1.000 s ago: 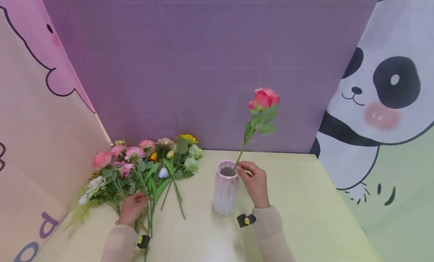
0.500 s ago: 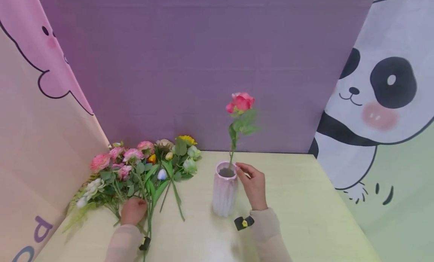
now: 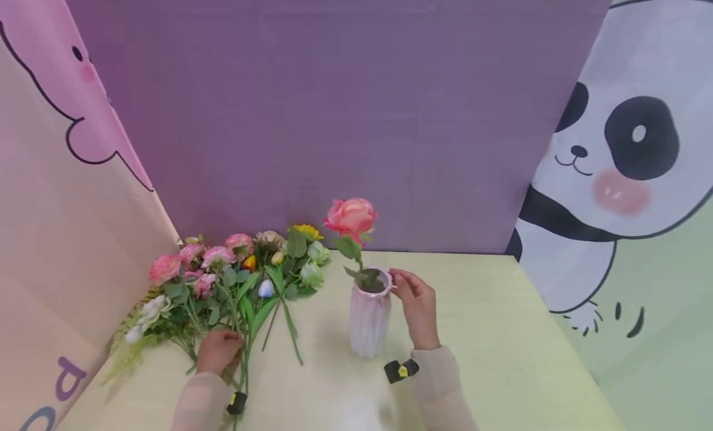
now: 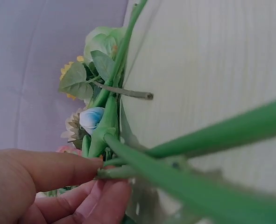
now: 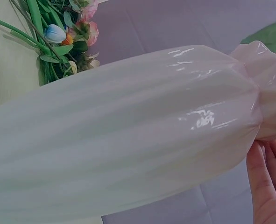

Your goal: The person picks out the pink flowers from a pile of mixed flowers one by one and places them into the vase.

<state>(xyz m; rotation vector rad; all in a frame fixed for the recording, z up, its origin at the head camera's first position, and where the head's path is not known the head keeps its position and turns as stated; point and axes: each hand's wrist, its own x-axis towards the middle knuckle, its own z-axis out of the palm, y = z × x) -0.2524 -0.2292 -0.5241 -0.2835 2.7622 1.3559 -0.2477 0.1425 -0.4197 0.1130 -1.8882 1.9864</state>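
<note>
A pink-white fluted vase (image 3: 369, 326) stands upright on the table, and one coral-pink rose (image 3: 351, 218) leans left out of its mouth. The rose's lower stem is hidden inside the vase. My right hand (image 3: 419, 308) holds the vase's rim at its right side; in the right wrist view its fingertips touch the neck of the vase (image 5: 175, 121). At the left, my left hand (image 3: 218, 350) is among the stems of a flower pile. The left wrist view shows its thumb and fingers pinching a green flower stem (image 4: 116, 172), with blurred stems crossing in front.
Pink flowers (image 3: 219, 256), white flowers (image 3: 156, 308), a blue-white tulip (image 3: 266, 288), a yellow flower (image 3: 308, 232) and green blooms (image 3: 312, 274) lie piled at the table's left. A purple backdrop (image 3: 356, 121) rises behind the table (image 3: 501, 344); printed side panels flank it.
The rose has gone down into the vase and tipped from right to left. My right hand has let go of its stem and now holds the rim. My left hand stays at the stems.
</note>
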